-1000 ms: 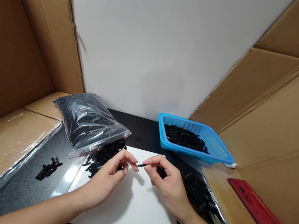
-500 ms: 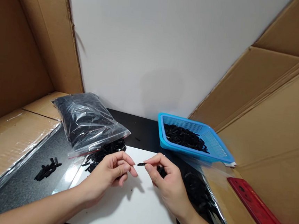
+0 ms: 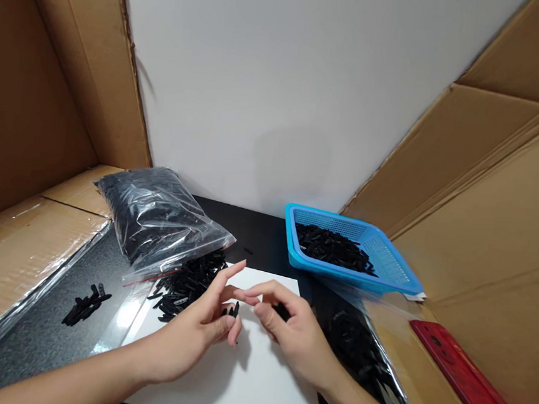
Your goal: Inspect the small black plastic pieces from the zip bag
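My left hand (image 3: 202,322) pinching small black pieces (image 3: 233,312), index raised; right hand (image 3: 293,333) half-curled, fingertips touching left, contents unclear. Over white sheet (image 3: 253,383), near its back edge.

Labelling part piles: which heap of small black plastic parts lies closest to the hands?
The loose heap of black parts spilling from the clear plastic bag onto the white sheet, just beyond the left hand.

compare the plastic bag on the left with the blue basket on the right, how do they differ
The plastic bag is clear, soft and crinkled; the blue basket is rigid with mesh walls. The bag bulges full, while the basket holds only a shallow layer. The bag's mouth spills small black pieces onto the white sheet; the basket keeps its own inside. Both hold similar-looking black pieces.
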A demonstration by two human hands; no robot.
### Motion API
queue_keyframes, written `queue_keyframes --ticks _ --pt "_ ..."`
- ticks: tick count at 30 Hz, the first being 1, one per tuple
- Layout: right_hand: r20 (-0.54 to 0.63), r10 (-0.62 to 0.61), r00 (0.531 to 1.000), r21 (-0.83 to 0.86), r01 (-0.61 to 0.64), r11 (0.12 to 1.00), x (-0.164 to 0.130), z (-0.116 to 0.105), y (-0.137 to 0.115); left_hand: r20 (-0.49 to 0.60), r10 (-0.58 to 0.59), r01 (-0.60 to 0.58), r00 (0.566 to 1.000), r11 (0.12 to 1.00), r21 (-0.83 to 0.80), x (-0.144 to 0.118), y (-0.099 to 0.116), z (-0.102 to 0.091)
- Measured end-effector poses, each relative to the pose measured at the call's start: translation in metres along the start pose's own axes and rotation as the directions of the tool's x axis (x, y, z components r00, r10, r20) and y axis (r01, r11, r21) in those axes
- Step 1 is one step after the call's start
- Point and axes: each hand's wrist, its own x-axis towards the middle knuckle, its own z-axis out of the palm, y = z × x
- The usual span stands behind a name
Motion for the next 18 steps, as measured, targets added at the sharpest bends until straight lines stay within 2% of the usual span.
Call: queue_keyframes --ticks 2,5,11,15,18 --pt "0.048 -0.120 0.992 -0.213 0.127 0.969 -0.002 0.003 -0.001 0.026 0.018 -0.018 1.000 1.000 0.024 -0.001 -0.001 0.000" --pt "0.063 -0.197 0.978 -0.304 0.207 0.930 -0.002 0.005 -0.002 0.043 0.062 -0.064 0.997 0.997 0.037 -0.001 -0.001 0.000" --pt "-0.100 -0.225 0.969 -0.374 0.173 0.911 -0.003 0.002 0.001 -0.069 0.148 -0.148 0.987 0.989 0.004 0.003 -0.001 0.001" --pt "-0.152 -0.221 0.963 -0.360 0.155 0.920 -0.004 0.000 0.001 -0.138 0.112 -0.124 0.984 0.989 -0.082 0.007 0.000 0.002" --pt "-0.162 -0.189 0.968 -0.326 0.128 0.937 -0.005 0.001 0.001 -0.157 0.036 -0.053 0.987 0.993 -0.103 0.009 0.000 0.000"
